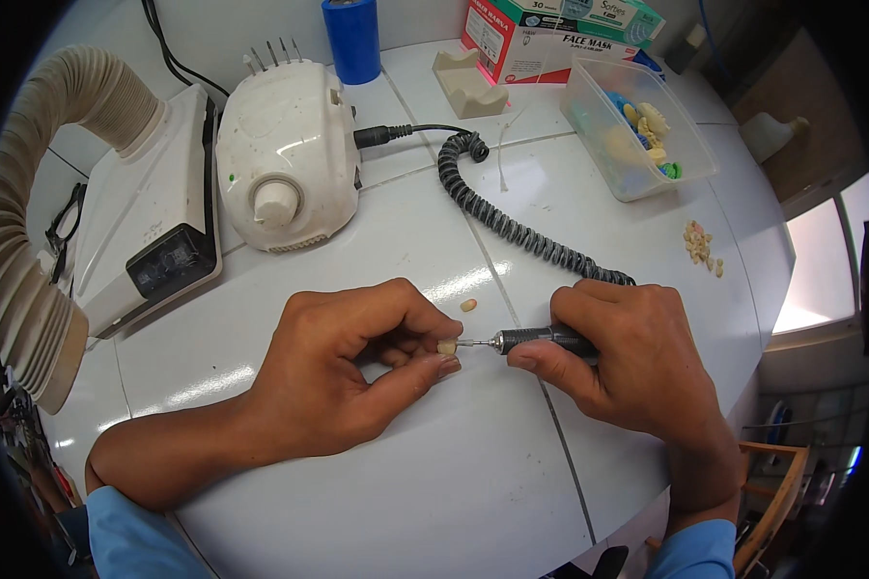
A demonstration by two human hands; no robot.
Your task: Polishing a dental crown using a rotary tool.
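Between thumb and fingertips, my left hand pinches a small yellowish artificial tooth. My right hand is wrapped round a black rotary handpiece, held nearly level and pointing left. Its thin metal bur reaches to the tooth and seems to touch it; the exact contact is too small to make out. Just beyond my left fingertips, a loose tooth-shaped piece, cream with a pinkish part, lies on the white tabletop. A coiled black cord runs from behind my right hand to the white control unit.
Left of the control unit stands a white dust extractor with a ribbed hose. Beyond are a blue cylinder, a cream handpiece rest and a mask box. A clear tub and a pile of small teeth occupy the right.
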